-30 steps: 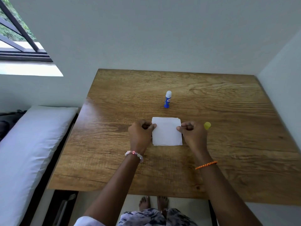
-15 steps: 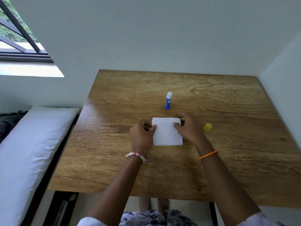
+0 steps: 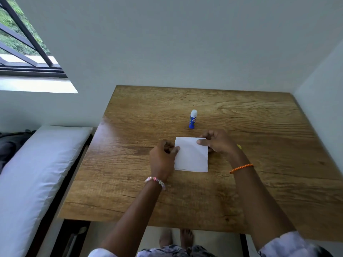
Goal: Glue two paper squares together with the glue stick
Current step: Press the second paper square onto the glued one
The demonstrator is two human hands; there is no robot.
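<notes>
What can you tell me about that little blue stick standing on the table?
The glue stick is a small blue tube with a printed label too small to read. Its white tip shows and no cap is on it. It stands upright on the wooden table, just beyond the white paper, apart from it. Neither hand touches it.

A single head-worn view looks forward and steeply down from above the near edge of a wooden table [image 3: 259, 127], close enough that both forearms reach in from the bottom. It faces a plain wall beyond the table's far edge. A window [image 3: 27, 52] sits upper left, a mattress [image 3: 37, 164] lower left.
</notes>
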